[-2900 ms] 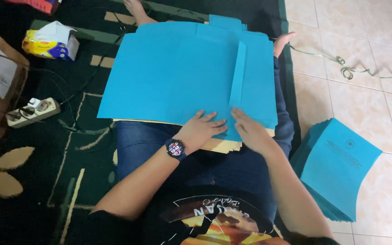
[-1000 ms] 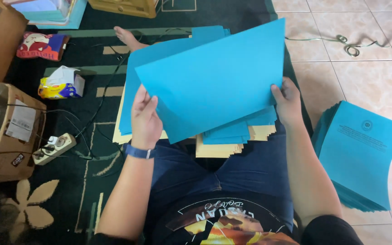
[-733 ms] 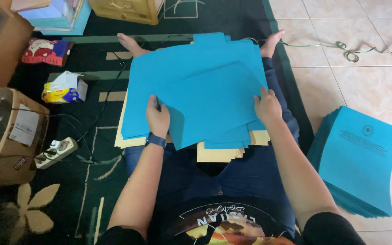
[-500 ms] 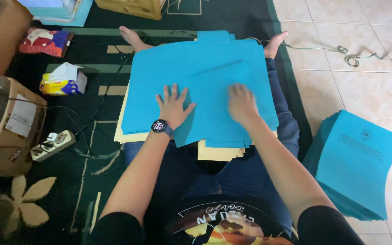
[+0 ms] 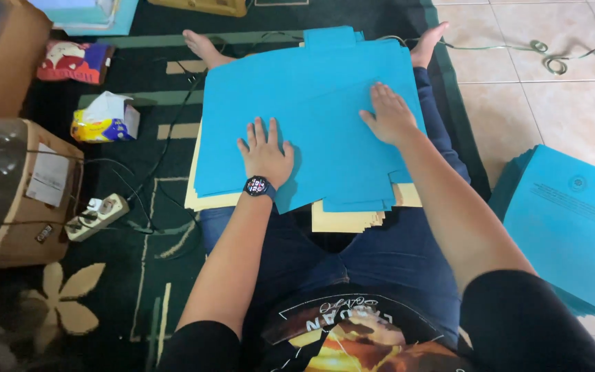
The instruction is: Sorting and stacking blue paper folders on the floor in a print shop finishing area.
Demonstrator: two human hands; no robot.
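A pile of blue paper sheets [image 5: 325, 110] lies across my outstretched legs, on top of some cream-coloured sheets [image 5: 342, 220]. My left hand [image 5: 266, 153], with a dark watch on its wrist, presses flat on the top blue sheet, fingers spread. My right hand [image 5: 388, 116] lies flat on the same sheet, farther up and to the right. Neither hand grips anything.
A second stack of blue printed sheets [image 5: 566, 220] lies on the tiled floor at the right. To the left, on the dark green carpet, sit a tissue pack [image 5: 105, 120], a power strip [image 5: 96, 217] with cables, and a cardboard box [image 5: 18, 200]. A cord [image 5: 545, 58] runs across the tiles.
I had a blue sheet lifted in both hands; it now lies on the pile. Both hands have let go of its edges and slid outward, pressing it flat.
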